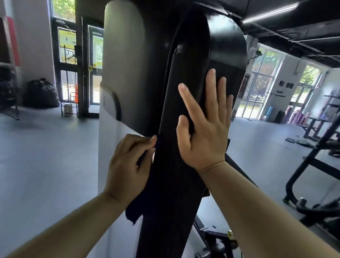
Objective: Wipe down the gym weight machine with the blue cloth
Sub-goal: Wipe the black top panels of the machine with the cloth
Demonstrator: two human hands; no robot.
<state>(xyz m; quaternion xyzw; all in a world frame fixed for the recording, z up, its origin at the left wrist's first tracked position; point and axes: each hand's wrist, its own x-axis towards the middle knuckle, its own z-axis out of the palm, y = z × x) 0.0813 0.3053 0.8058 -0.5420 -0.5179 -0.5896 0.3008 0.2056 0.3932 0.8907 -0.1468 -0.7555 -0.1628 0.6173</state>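
- Centrally, the blue cloth (135, 211) hangs lengthwise down the left edge of the weight machine (172, 197), on its black upright, with its ragged lower corner pointing at the floor (47, 162).
- Its upper part is gripped by the left hand (127, 168), whose fingers (143, 147) are curled round it.
- Higher on the upright, the right hand (204, 134) lies flat, straight and spread wide, holding nothing.
- Just left of the upright stands a grey shroud (122, 48).
- Well apart, by the glass doors (92, 67), sits a black bin bag (42, 93); its contents are hidden.
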